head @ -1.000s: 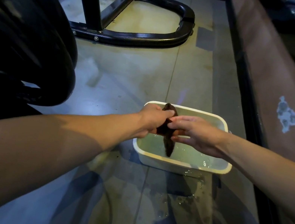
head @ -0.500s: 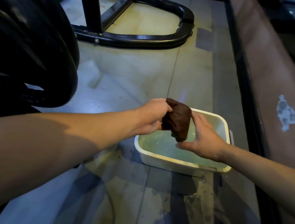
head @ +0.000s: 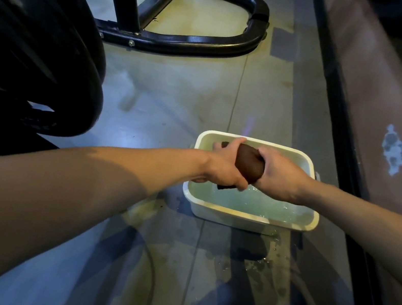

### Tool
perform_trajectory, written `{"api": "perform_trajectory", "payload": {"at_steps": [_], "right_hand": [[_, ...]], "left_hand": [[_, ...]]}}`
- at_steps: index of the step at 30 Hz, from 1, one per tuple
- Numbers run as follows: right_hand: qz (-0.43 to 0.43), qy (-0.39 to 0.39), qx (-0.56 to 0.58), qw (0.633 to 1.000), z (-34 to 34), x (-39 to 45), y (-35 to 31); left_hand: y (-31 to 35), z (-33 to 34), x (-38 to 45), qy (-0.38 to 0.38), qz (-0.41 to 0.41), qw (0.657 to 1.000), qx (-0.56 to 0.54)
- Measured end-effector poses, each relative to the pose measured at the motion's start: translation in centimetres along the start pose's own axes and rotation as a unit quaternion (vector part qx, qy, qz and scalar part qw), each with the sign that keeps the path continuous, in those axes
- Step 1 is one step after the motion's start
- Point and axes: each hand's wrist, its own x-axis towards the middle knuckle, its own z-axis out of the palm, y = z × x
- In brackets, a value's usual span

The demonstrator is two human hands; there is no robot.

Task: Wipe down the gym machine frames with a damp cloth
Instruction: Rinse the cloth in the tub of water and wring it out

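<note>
A dark brown wet cloth (head: 249,162) is bunched into a ball above a white plastic tub (head: 250,218) of water on the floor. My left hand (head: 224,166) grips its left side, fingers curled round it. My right hand (head: 279,175) grips its right side. Both hands squeeze the cloth together over the water. A black tubular machine frame (head: 187,39) stands on the floor farther back. Large black weight plates (head: 38,48) fill the left.
Water drops and wet patches (head: 255,264) lie on the floor in front of the tub. A long brown bench-like surface (head: 390,110) with worn pale spots runs along the right. Concrete floor (head: 177,99) stretches between tub and frame.
The cloth hung stretched over the tub, then was gathered into a ball. Both hands have closed round it from each side, and my right hand went from fingers extended to curled.
</note>
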Motion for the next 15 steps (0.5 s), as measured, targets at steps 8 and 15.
{"api": "perform_trajectory", "payload": {"at_steps": [8,15], "right_hand": [[-0.023,-0.004,-0.289,0.957,-1.1,0.1,1.8],[0.051,-0.012,-0.301,0.952,-0.7,0.3,1.2]], "left_hand": [[-0.8,-0.6,1.7,0.013,0.129,0.938,0.321],[-1.2,-0.6,2.6,0.050,0.147,0.940,0.305]]}}
